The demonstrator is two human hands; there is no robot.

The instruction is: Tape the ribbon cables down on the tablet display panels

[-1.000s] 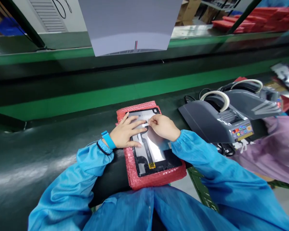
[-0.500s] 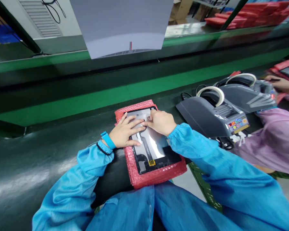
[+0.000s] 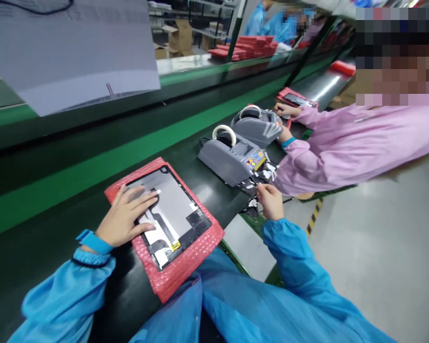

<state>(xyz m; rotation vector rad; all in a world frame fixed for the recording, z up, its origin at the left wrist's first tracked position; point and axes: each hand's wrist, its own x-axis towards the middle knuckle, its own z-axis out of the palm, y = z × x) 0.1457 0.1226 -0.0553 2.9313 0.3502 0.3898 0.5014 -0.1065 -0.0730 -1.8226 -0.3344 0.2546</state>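
My left hand [image 3: 130,214] lies spread on the left part of a flat tablet-like display panel [image 3: 175,200], its back side up. A flex cable with a yellow patch [image 3: 175,246] runs along the panel's lower part. Beneath the panel is red bubble wrap [image 3: 214,233]. My right hand [image 3: 270,201] is off to the right, thumb and fingers pinched together, by the front corner of the nearer grey tape dispenser [image 3: 227,159]. What the fingertips hold, if anything, is too small to make out. White scraps [image 3: 270,170] cling at the dispenser's front.
A second tape dispenser [image 3: 259,128] stands behind the first. A co-worker in a pink sleeve [image 3: 321,157] handles another panel [image 3: 296,99] at the right. A white sheet [image 3: 93,62] hangs at upper left. Red packs [image 3: 250,46] are stacked on the shelf.
My right hand has left the panel and moved right to the tape dispenser's front. My left hand stays on the panel. The view has turned right.
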